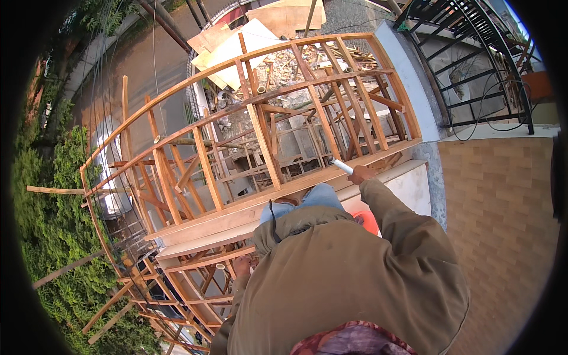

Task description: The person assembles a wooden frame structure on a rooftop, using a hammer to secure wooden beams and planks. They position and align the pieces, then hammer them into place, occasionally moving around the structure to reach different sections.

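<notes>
My right hand is closed around a white, stick-like handle. The handle's far end reaches over the long wooden beam in front of me, close to the foot of an upright; its tip is too small to make out. Lower left, my left hand is beside the wooden framework, near one of its crossbars. The fingers of that hand are mostly hidden, so I cannot tell whether it grips anything. My jeans-clad knees are against the beam.
A curved lattice of wooden bars spreads ahead, high above rubble and loose planks. A red-orange object is partly hidden by my right arm. To the right are a tiled floor and black metal stairs. Cables and trees are at left.
</notes>
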